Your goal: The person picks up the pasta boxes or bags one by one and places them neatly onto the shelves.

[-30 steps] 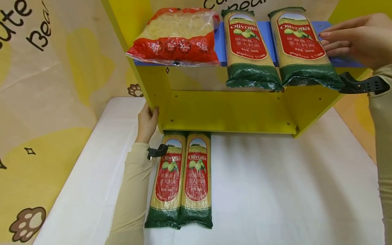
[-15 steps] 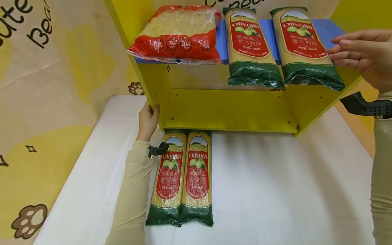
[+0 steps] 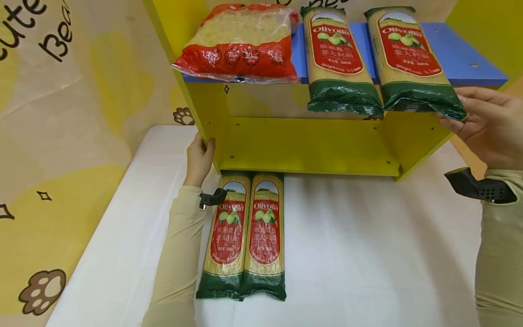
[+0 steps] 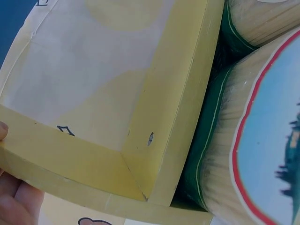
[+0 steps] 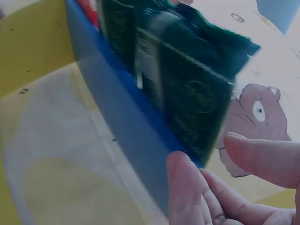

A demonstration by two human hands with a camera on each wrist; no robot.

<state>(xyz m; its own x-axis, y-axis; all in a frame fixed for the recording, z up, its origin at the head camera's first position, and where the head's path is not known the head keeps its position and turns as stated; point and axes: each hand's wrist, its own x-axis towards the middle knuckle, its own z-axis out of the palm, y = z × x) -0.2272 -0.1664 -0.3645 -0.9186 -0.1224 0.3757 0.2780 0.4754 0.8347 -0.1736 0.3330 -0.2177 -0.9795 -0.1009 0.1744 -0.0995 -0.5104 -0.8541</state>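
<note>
Long clear-plastic spaghetti packet with red label and green ends [image 3: 412, 54]: rightmost on the blue shelf [image 3: 470, 59], lower end overhanging.
Step in hand, as I judge it: bringing fingers to this packet's lower outer corner; any next move on it calls for a light pinch, clear of the matching packet [image 3: 335, 54] just beside it. My right grip [image 3: 496, 122], bare: thumb and fingers parted, nothing pinched, contact uncertain. Beige-sleeved right forearm [image 3: 500, 254]: rising from lower right, fingers pointing left. My left grip [image 3: 199, 159], bare: thumb and fingers clasping the left side panel of the yellow shelf unit [image 3: 310, 145]. Also listed: one red-and-clear plastic pasta bag [image 3: 245, 41], same shelf, left; two further spaghetti packets [image 3: 251, 231], side by side on the white worktop [image 3: 347, 254].
</note>
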